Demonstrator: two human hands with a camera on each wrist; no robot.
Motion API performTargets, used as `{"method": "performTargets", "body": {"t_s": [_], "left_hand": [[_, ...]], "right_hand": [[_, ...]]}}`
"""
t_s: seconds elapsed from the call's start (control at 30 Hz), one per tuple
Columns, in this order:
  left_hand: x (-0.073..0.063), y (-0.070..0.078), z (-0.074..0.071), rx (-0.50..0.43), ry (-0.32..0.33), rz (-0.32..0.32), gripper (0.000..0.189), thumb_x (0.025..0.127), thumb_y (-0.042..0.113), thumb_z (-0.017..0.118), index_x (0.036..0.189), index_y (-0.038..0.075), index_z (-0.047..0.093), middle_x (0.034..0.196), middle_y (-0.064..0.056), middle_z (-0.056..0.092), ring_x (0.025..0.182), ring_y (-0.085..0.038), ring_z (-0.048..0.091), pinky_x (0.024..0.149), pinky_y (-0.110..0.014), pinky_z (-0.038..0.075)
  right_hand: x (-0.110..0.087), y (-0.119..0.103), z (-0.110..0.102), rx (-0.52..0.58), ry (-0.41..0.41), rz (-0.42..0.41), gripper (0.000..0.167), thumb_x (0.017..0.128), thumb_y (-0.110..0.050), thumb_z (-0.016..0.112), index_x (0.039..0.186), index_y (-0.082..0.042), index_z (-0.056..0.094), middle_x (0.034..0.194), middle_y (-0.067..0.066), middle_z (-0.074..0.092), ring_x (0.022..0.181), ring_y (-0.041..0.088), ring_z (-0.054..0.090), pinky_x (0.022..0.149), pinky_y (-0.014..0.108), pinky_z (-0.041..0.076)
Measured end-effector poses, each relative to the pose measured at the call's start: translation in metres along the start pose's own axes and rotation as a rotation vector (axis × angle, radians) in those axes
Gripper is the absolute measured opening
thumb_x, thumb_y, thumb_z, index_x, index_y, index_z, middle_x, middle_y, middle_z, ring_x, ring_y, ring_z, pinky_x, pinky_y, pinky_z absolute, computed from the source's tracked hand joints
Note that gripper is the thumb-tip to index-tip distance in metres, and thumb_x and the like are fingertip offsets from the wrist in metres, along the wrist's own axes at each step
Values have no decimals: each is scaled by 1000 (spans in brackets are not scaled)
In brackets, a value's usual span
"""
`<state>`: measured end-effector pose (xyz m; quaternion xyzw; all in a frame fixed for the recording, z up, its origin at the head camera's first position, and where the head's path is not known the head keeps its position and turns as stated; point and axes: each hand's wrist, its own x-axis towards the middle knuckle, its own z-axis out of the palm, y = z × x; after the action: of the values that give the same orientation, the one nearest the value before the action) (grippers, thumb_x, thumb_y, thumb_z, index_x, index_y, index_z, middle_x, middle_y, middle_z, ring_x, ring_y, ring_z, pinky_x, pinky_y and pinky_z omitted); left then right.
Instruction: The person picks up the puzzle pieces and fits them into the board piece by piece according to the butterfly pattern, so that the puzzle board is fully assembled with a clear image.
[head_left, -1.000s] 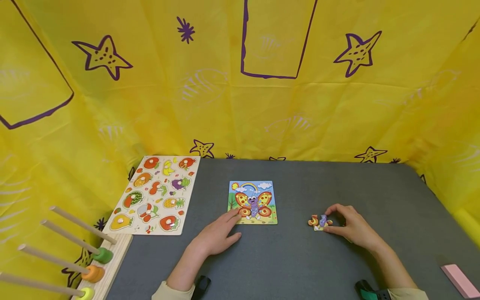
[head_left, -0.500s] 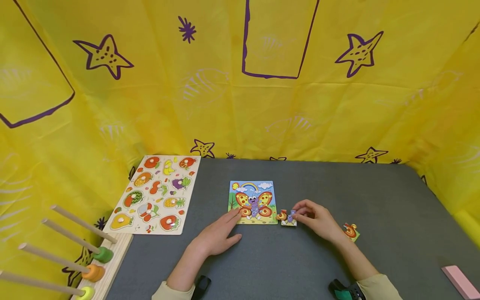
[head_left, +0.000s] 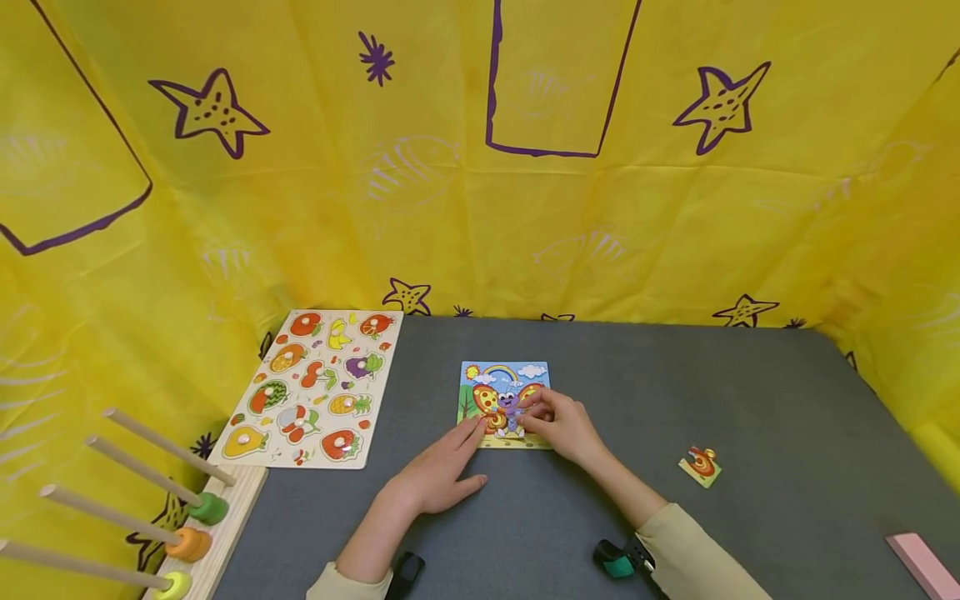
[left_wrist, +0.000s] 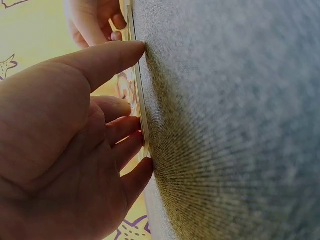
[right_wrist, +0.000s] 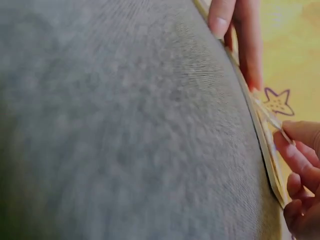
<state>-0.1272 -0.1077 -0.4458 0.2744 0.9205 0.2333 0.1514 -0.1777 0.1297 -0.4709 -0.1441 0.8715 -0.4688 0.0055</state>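
A square butterfly jigsaw puzzle (head_left: 491, 372) lies on the dark table in the head view. My left hand (head_left: 435, 477) rests with fairly straight fingers on its lower left edge, thumb out on the table side. Over the lower part of the picture, my right hand (head_left: 567, 429) pinches a puzzle piece (right_wrist: 271, 120) between thumb and fingertips. That piece is tilted above the board in the right wrist view, one end close to it. The right hand covers the board's right side. A loose puzzle piece (head_left: 702, 465) with a red-orange swirl lies on the table to the right.
A fruit peg board (head_left: 381, 367) lies at the left. In front of it stands a wooden peg rack (head_left: 238, 500) with upright rods and coloured rings. A pink block (head_left: 921, 563) is at the right edge. Yellow patterned cloth (head_left: 420, 225) closes off the back and sides.
My right hand has carried the puzzle piece leftward from the right of the table onto the board. The loose piece it covered is now uncovered. My left hand stays put.
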Motion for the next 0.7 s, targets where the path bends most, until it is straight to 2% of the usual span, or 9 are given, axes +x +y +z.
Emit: {"method": "performTargets", "body": {"t_s": [0.2,0.4,0.7], "left_hand": [[0,1,-1,5,-1,4,70,96,28,62,153,3,29,158,-15,24,144,-32,24,112,-50,27],[-1,3,-3,4,3,6,66,96,27,62,151,4,34,157,-16,25,144,-34,25,111,-53,28],[1,1,-1,15,7,3,65,96,28,61,151,4,35,157,-15,25,144,-33,25,111,-53,29]], "right_hand": [[3,-1,6,-74,8,-42,12,84,-20,77,92,-12,71,74,-10,69,62,6,55,58,25,42],[3,-2,8,-122,22,-53,11,82,-20,79,90,-15,73,71,-15,63,69,11,47,64,29,35],[3,1,12,-163,70,-136,13,79,-18,82,87,-14,73,74,-10,61,73,14,47,66,31,36]]}}
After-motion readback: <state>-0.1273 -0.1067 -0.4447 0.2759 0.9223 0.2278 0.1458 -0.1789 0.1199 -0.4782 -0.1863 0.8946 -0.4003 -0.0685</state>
